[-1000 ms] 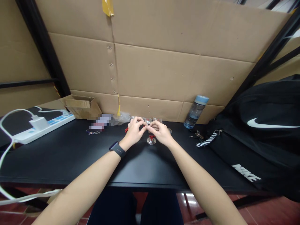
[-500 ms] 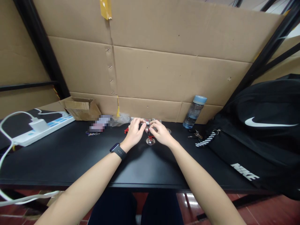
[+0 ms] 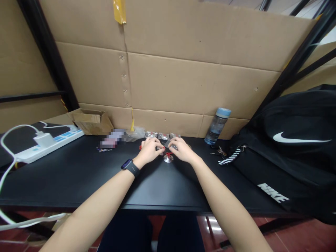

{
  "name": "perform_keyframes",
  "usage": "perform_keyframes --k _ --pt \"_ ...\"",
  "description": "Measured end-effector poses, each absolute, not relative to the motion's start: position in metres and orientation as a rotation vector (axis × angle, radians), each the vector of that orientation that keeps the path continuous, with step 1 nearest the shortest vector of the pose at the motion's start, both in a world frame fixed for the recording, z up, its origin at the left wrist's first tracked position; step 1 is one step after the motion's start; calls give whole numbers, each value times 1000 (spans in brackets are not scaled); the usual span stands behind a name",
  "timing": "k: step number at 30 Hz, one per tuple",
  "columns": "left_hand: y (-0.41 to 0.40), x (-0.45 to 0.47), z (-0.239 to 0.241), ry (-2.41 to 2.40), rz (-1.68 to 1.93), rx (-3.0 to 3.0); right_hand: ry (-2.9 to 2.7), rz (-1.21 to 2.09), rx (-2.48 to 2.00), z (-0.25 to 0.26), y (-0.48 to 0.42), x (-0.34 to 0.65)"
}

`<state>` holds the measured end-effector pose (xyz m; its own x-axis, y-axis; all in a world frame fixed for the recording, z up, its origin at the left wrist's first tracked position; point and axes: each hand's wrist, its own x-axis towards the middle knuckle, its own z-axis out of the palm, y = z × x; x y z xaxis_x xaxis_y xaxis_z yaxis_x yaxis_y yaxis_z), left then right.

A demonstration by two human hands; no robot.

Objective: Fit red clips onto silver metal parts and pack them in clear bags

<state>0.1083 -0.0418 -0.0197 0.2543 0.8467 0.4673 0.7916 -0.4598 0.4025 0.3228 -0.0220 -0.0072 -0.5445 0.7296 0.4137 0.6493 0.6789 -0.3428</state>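
My left hand (image 3: 149, 151) and my right hand (image 3: 182, 149) rest low on the black table (image 3: 78, 175), fingers curled and pinching small items between them. A small round silver piece with a red string (image 3: 168, 157) lies on the table between the two hands. What the fingertips hold is too small to name. Behind the hands lies a row of small clear packets with silver and red pieces (image 3: 162, 135). A black smartwatch (image 3: 130, 167) is on my left wrist.
A blue-capped water bottle (image 3: 217, 126) stands at the back right, beside keys on a striped strap (image 3: 231, 155) and a large black bag (image 3: 296, 147). At the left lie a white power strip (image 3: 44, 143) and an open cardboard box (image 3: 90, 120). Cardboard walls the back.
Both hands have dropped from a raised pinch down onto the table, nearer the silver piece.
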Motion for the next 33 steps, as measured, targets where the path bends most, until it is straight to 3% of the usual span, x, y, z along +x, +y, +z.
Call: perform_keyframes --k 8,19,25,28,33 --pt "-42 103 -20 1588 668 2453 -2496 116 -1381 -23 -14 330" --pt "-47 109 -9 1240 1105 2463 -2263 46 -1045 -1 -30 318" --pt "-26 51 3 1678 1197 2438 -2216 77 -1023 0 -31 314" --pt "-17 18 1 1827 1022 2445 -2216 104 -1088 -4 -21 327" --pt "-5 4 -13 1653 896 2415 -2232 186 -1161 -14 -8 338"
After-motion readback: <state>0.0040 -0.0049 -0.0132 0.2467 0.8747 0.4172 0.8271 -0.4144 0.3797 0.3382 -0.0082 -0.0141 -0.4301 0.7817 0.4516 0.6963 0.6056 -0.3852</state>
